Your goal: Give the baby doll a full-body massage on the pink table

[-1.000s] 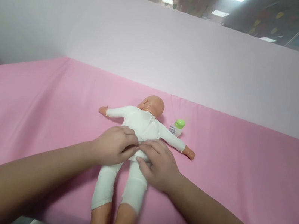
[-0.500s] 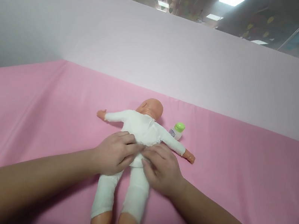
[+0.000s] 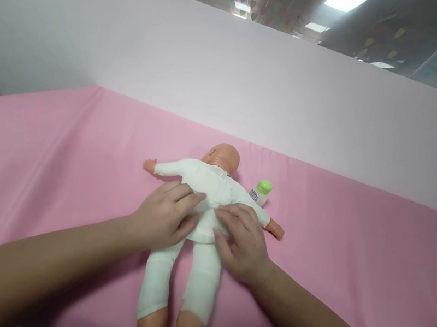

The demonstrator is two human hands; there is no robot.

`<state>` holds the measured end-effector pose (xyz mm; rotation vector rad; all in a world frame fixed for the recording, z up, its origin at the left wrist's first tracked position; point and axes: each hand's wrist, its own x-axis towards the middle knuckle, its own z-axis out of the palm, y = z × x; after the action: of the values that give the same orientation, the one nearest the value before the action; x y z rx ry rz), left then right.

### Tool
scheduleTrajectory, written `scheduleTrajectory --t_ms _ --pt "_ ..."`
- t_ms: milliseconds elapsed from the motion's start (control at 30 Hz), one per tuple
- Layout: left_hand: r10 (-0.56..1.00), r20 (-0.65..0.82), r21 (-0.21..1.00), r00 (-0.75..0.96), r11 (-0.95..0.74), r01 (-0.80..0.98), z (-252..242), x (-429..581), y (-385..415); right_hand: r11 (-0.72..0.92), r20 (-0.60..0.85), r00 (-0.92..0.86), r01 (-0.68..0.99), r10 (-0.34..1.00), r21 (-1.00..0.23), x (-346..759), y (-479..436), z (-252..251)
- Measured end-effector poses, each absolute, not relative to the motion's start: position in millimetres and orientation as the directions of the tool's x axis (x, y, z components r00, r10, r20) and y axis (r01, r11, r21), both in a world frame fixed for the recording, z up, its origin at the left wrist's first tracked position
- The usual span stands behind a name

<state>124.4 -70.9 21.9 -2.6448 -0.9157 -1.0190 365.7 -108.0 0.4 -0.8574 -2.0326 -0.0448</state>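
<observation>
Head view: the doll point(image 3: 215, 184) lies face down on the pink cloth point(image 3: 339, 238), arms spread, presumably so its back is exposed. Left hand point(image 3: 164, 213) and right hand point(image 3: 244, 240) rest at its waist, loosely curled, gripping nothing visible, probably for light contact. A bottle point(image 3: 259, 194) stands just beside one outstretched arm, apparently within reach.
</observation>
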Motion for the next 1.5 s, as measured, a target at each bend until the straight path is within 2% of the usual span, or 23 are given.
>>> scheduleTrajectory --t_ms 67,267,467,533,600,700,767,833,967,1067,1233,1300,1433,1500 --pt "0.437 0.646 0.074 0.626 -0.852 0.519 22 126 -68 0.738 0.710 -0.383 0.611 0.591 -0.286 364 -106 -1" --pt "0.581 0.417 0.314 0.699 -0.814 0.489 26 126 -61 0.684 0.551 -0.431 0.596 0.714 -0.421 366 -98 -3" --pt "0.579 0.450 0.477 0.680 -0.799 0.366 33 118 -59 0.638 0.536 -0.346 0.433 0.770 -0.637 367 -102 4" --pt "0.604 0.482 0.502 0.634 -0.784 0.365 32 118 -59 0.620 0.541 -0.305 0.429 0.784 -0.657 366 -105 3" --pt "0.573 0.553 0.435 0.605 -0.818 0.377 30 120 -59 0.640 0.583 -0.284 0.475 0.761 -0.604 365 -106 2" --pt "0.421 0.675 0.209 0.606 -0.897 0.390 27 124 -62 0.672 0.655 -0.284 0.573 0.700 -0.470 363 -106 -1" --pt "0.373 0.692 0.108 0.617 -0.900 0.423 26 128 -64 0.674 0.651 -0.316 0.608 0.690 -0.419 363 -105 -2" --pt "0.426 0.633 0.111 0.646 -0.876 0.469 26 131 -65 0.673 0.598 -0.373 0.611 0.709 -0.417 364 -102 -3" --pt "0.570 0.439 0.206 0.695 -0.816 0.539 26 132 -60 0.654 0.506 -0.431 0.613 0.747 -0.443 365 -98 -4" --pt "0.562 0.460 0.198 0.688 -0.820 0.537 24 131 -58 0.667 0.539 -0.421 0.612 0.729 -0.425 365 -99 -4" --pt "0.420 0.602 0.052 0.680 -0.870 0.491 23 130 -62 0.665 0.596 -0.383 0.649 0.705 -0.369 364 -102 -3" --pt "0.425 0.571 0.022 0.702 -0.863 0.505 25 132 -63 0.651 0.568 -0.395 0.664 0.722 -0.367 364 -102 -2" --pt "0.548 0.444 0.057 0.709 -0.807 0.588 29 135 -64 0.632 0.508 -0.424 0.686 0.750 -0.360 364 -99 -4" --pt "0.569 0.429 0.065 0.702 -0.794 0.604 29 135 -63 0.631 0.513 -0.422 0.692 0.748 -0.351 365 -99 -5"
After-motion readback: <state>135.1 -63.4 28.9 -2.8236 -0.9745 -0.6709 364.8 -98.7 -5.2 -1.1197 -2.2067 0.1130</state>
